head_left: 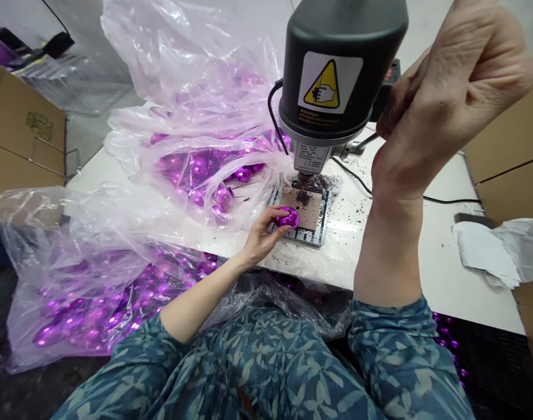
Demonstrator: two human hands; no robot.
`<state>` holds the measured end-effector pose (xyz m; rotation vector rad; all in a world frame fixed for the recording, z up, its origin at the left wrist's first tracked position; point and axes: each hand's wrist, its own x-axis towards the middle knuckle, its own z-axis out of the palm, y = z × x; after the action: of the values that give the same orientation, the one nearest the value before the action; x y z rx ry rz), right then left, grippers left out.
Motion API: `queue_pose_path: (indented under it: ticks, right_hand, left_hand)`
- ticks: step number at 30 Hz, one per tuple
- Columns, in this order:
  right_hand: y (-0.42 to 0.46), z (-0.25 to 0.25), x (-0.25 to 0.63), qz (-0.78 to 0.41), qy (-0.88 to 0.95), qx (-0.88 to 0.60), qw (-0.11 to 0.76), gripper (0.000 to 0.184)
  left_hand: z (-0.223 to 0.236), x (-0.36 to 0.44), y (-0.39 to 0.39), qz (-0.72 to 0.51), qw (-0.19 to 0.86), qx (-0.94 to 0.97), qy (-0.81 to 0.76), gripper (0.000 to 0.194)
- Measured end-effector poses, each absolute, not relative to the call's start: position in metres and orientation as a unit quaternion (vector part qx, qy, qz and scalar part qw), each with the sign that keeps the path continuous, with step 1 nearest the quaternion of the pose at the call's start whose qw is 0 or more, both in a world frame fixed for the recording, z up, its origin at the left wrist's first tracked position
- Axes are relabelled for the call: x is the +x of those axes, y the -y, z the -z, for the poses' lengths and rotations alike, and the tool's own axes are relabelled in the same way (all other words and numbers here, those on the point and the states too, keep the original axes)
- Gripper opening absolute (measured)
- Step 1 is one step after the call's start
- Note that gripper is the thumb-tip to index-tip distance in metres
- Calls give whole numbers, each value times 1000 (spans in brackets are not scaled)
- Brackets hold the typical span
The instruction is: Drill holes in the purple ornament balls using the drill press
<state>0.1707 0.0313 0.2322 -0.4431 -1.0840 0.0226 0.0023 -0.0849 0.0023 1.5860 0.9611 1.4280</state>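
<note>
Left hand (260, 233) pinching a faceted purple ornament (287, 218) right by the bench drill's spindle (304, 178)! Right hand (459, 76) curled shut up high, any hold hidden. That ornament needs lining up under the spindle.

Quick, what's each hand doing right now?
Left hand: closed on a purple faceted ball.
Right hand: raised, curled shut, nothing visible in it.

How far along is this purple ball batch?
Done: dark shavings scatter the white table, so drilling has begun. In hand: the left hand holds a faceted purple ball beside the drill press. Left: plastic bags hold many more balls; whether those are drilled cannot be told.
</note>
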Motion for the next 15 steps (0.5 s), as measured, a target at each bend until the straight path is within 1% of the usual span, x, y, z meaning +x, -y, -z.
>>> queue_pose_path:
  ticks: [5, 9, 12, 15]
  right_hand:
    - [-32, -232, 173, -22, 524, -209, 826, 59]
    - [-31, -231, 173, -22, 521, -221, 824, 58]
    - [-32, -230, 171, -11, 518, -227, 825, 57]
    - [-32, -229, 168, -10, 512, -218, 831, 57]
  left_hand:
    - [5, 7, 92, -560, 398, 620, -380, 43]
    - [0, 9, 103, -548, 414, 609, -396, 48]
    - [-8, 9, 124, -493, 421, 683, -337, 40]
    - [-5, 7, 160, -431, 381, 777, -256, 32]
